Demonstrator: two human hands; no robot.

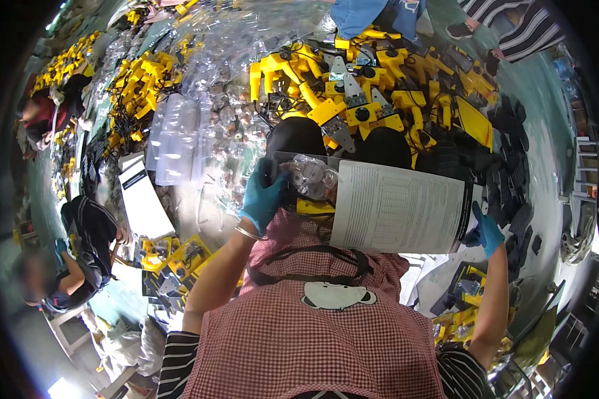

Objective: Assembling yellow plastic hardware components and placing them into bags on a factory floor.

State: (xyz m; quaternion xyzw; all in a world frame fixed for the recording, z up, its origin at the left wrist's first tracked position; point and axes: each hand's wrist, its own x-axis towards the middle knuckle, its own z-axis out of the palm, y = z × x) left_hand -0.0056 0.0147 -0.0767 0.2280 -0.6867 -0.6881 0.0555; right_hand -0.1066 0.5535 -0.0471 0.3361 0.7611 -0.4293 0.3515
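Pale green floor [544, 166] surrounds the person. At lower centre is a checkered apron [313, 339]. Above it, near the middle of the frame, the left hand [263, 198] is closed on the left edge of a clear plastic bag [313, 174]; the right hand [488, 233] pinches the right end of printed papers [399, 206]. Yellow parts [363, 114] lie heaped at upper centre. One co-worker [90, 233] is at far left.
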